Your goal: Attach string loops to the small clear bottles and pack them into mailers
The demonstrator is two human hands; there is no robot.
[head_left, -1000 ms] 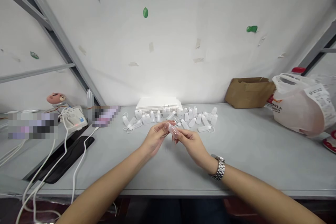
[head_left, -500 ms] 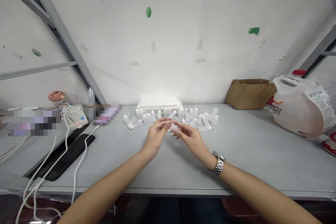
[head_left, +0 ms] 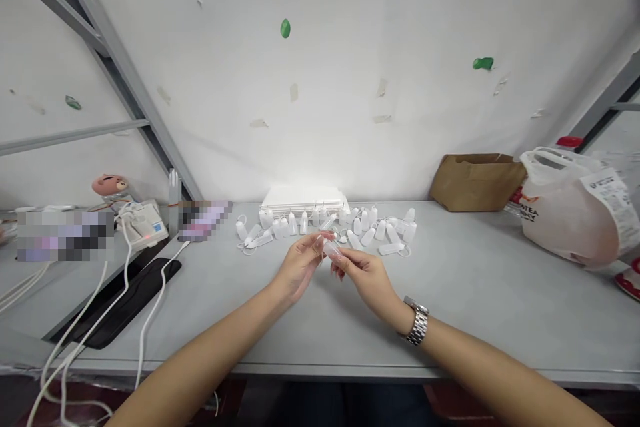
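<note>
A small translucent plastic bottle (head_left: 331,248) is held between my two hands, above the grey table. My left hand (head_left: 303,260) pinches its upper left end, where the cap or nozzle is mostly hidden by the fingers. My right hand (head_left: 361,268) grips the lower right part of the body between thumb and fingers. Just beyond my hands lie several similar small bottles (head_left: 305,222) with white caps and thin looped strips, some upright and some on their sides.
Behind the bottles sits a stack of white flat boxes or trays (head_left: 305,197) against the wall. A brown paper bag (head_left: 475,183) and a white plastic bag (head_left: 565,213) stand at the right. Left are a black phone-like slab (head_left: 125,307), white cables (head_left: 163,293) and a power strip (head_left: 145,223).
My left fingers have shifted a little at the bottle's top end, and more of the bottle shows between my hands. The view has tilted slightly.
</note>
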